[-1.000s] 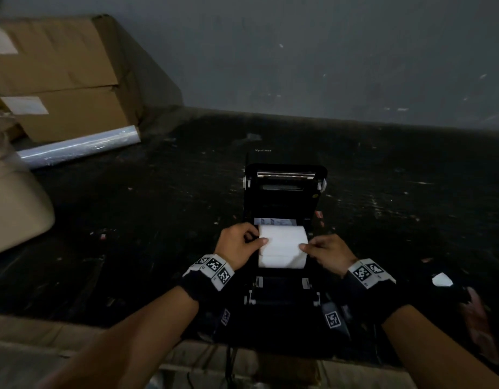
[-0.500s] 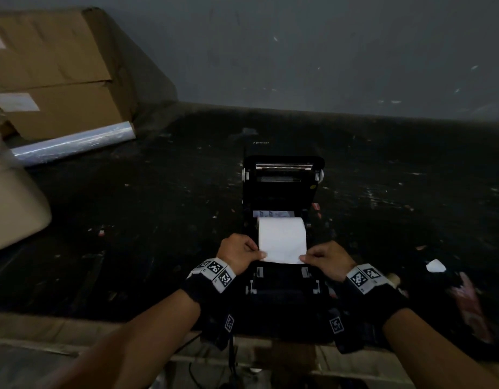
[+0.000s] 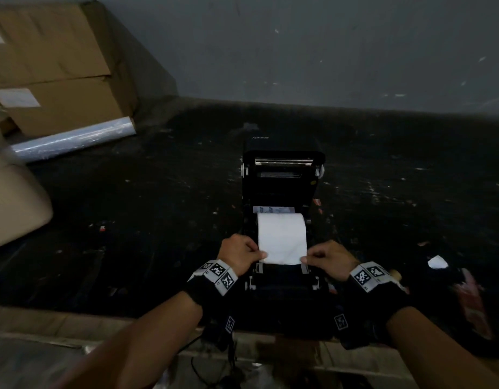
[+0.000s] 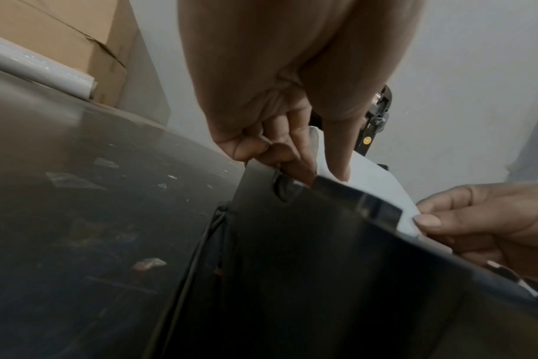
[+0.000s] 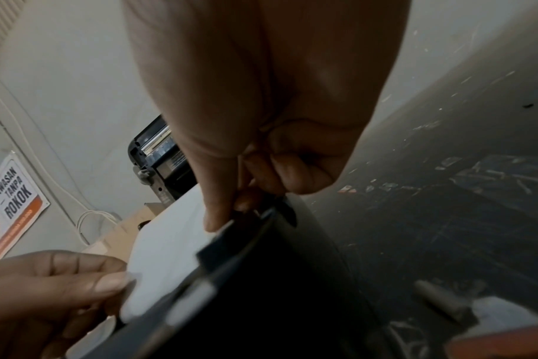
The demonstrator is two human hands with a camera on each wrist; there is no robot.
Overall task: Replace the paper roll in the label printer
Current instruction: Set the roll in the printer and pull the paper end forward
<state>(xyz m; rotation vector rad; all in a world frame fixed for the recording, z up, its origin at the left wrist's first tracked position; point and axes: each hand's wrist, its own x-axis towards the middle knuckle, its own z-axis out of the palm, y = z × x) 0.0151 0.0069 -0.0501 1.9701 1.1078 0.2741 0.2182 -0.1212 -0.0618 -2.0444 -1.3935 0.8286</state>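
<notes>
Both hands — left hand (image 3: 240, 255), right hand (image 3: 329, 256) — pinch the corners of the paper (image 3: 282, 237) drawn from the open label printer (image 3: 283, 178); thin, floppy stuff — I'd grip its edges evenly.

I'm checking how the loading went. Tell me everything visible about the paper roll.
The paper roll is plain white and sits across the open label printer bay, below the raised lid. Its free end is drawn toward the person. The left hand and right hand each pinch one front corner.
</notes>
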